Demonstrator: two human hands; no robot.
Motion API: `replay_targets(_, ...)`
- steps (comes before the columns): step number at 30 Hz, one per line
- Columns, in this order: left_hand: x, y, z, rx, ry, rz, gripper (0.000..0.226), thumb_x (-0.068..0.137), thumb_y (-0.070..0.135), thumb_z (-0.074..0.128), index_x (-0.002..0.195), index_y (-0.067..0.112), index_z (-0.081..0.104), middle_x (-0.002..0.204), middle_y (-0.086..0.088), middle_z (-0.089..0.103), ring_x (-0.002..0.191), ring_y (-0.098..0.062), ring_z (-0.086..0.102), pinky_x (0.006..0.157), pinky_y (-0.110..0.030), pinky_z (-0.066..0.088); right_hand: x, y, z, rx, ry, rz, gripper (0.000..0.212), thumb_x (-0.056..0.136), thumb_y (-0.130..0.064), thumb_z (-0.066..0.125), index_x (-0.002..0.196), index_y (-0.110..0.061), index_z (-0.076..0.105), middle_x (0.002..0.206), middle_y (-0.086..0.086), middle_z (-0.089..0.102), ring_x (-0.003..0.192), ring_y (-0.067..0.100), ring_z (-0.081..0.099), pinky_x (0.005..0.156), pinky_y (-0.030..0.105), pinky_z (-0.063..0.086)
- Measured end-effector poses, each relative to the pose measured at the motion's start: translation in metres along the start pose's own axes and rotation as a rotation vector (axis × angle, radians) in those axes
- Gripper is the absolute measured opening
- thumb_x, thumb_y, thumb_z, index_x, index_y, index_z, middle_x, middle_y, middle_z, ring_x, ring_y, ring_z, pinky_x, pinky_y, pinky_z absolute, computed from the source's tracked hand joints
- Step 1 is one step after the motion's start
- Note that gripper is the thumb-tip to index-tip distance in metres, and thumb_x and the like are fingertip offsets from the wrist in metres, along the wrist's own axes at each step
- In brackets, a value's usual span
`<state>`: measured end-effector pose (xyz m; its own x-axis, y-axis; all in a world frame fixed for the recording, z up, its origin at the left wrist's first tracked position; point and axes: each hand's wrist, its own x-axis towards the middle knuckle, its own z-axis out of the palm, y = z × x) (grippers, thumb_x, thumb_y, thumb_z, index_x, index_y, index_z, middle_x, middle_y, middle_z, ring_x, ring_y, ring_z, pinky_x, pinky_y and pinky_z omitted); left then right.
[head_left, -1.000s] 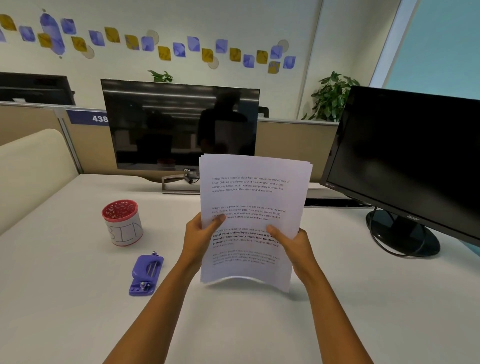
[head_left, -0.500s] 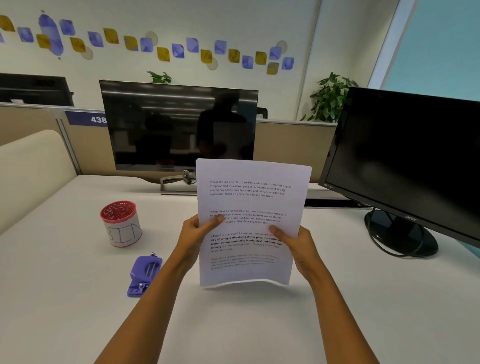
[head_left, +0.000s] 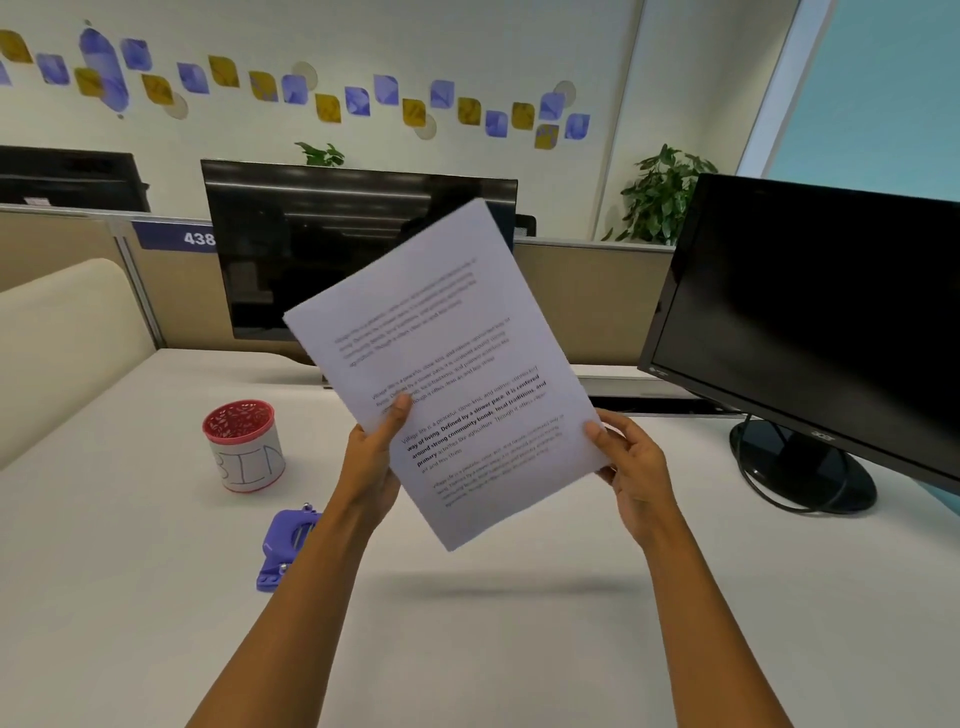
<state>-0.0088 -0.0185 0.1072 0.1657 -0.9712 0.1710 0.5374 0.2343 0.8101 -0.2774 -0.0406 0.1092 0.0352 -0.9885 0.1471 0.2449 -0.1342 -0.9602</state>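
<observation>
1. The papers (head_left: 457, 374) are held up in the air above the counter (head_left: 130, 597), in front of the person. They are not touching the counter.
2. The papers are tilted, with the top edge leaning to the right. The printed side faces the camera, and one paragraph is in bold.
3. The left hand (head_left: 371, 462) grips the papers' left edge, with the thumb lying on the printed face and the fingers behind.
4. The right hand (head_left: 631, 467) pinches the lower right edge, thumb in front.
5. A cup (head_left: 244, 447) with a red rim, marked "BIN", stands on the counter, left of the papers and well apart from them.
6. A purple tool (head_left: 283, 545) lies just beside the left forearm.
7. A dark monitor (head_left: 311, 249) stands behind the papers, and a second monitor (head_left: 805, 322) stands to the right.
</observation>
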Motion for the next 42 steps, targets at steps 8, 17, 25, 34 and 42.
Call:
replay_targets(8, -0.02, -0.03, 0.041, -0.17, 0.032, -0.039, 0.062, 0.068, 0.026, 0.073, 0.125, 0.014, 0.051, 0.12, -0.013, 0.063, 0.106, -0.034, 0.063, 0.086, -0.05, 0.055, -0.008, 0.031, 0.044, 0.367, -0.075, 0.122, 0.039, 0.08, -0.019, 0.07, 0.119, -0.021, 0.061, 0.113, 0.011, 0.07, 0.101, 0.027, 0.069, 0.082, 0.047, 0.057)
replay_targets(17, -0.008, -0.019, -0.008, -0.181, 0.251, -0.086, 0.043, 0.089, -0.003, 0.05, 0.131, 0.006, 0.047, 0.103, -0.005, 0.071, 0.089, -0.022, 0.07, 0.07, -0.035, 0.061, 0.0, 0.031, 0.007, 0.065, 0.042, 0.098, 0.022, 0.08, -0.005, 0.07, 0.1, -0.014, 0.068, 0.095, 0.003, 0.077, 0.086, 0.022, 0.074, 0.073, 0.039, 0.062)
replay_targets(25, 0.008, 0.017, -0.058, 0.508, 0.076, -0.404, 0.038, 0.087, 0.023, 0.06, 0.124, 0.019, 0.054, 0.104, -0.006, 0.068, 0.085, -0.025, 0.068, 0.061, -0.033, 0.057, 0.008, 0.01, -0.028, -0.127, -0.058, 0.236, 0.029, 0.076, -0.015, 0.073, 0.105, -0.012, 0.066, 0.094, 0.01, 0.076, 0.082, 0.03, 0.074, 0.063, 0.039, 0.06)
replay_targets(34, 0.005, -0.005, -0.043, 0.658, 0.023, -0.483, 0.022, 0.082, 0.031, 0.066, 0.099, 0.017, 0.062, 0.085, -0.007, 0.076, 0.068, -0.025, 0.072, 0.056, -0.033, 0.057, 0.009, 0.014, -0.027, -0.118, -0.027, 0.381, 0.033, 0.082, -0.025, 0.07, 0.111, -0.01, 0.063, 0.102, 0.016, 0.073, 0.09, 0.033, 0.071, 0.07, 0.042, 0.059)
replay_targets(42, -0.018, -0.028, -0.019, 0.573, 0.191, -0.068, 0.004, 0.083, 0.026, 0.065, 0.083, 0.024, 0.061, 0.079, 0.002, 0.068, 0.066, -0.017, 0.065, 0.048, -0.014, 0.049, -0.006, 0.019, -0.005, -0.211, 0.103, 0.173, 0.019, 0.082, -0.021, 0.071, 0.1, -0.017, 0.065, 0.101, 0.011, 0.073, 0.085, 0.026, 0.071, 0.067, 0.034, 0.058)
